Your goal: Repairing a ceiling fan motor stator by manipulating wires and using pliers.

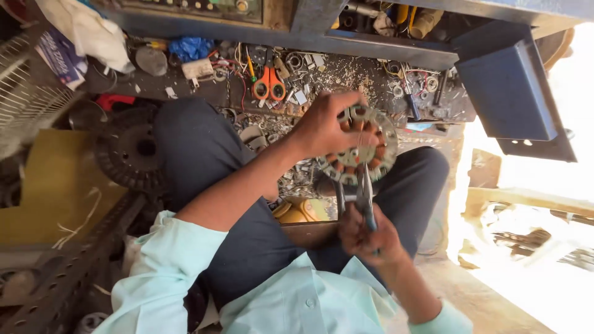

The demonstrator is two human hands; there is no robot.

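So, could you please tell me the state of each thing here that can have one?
Stator: held up, tilted, copper coils in place.
Pliers: tips at the stator's lower edge.
Left hand: gripping the stator.
Right hand: closed on the pliers.
Orange scissors: lying closed on the bench.

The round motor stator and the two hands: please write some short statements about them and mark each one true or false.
1. The left hand holds the round motor stator by its rim. True.
2. The right hand is empty. False: it grips pliers by the handles.
3. The pliers' tip points at the lower edge of the stator. True.
4. The orange-handled scissors lie on the person's lap. False: they lie on the cluttered workbench beyond the knees.
5. The stator rests flat on the floor. False: it is held up over the lap.
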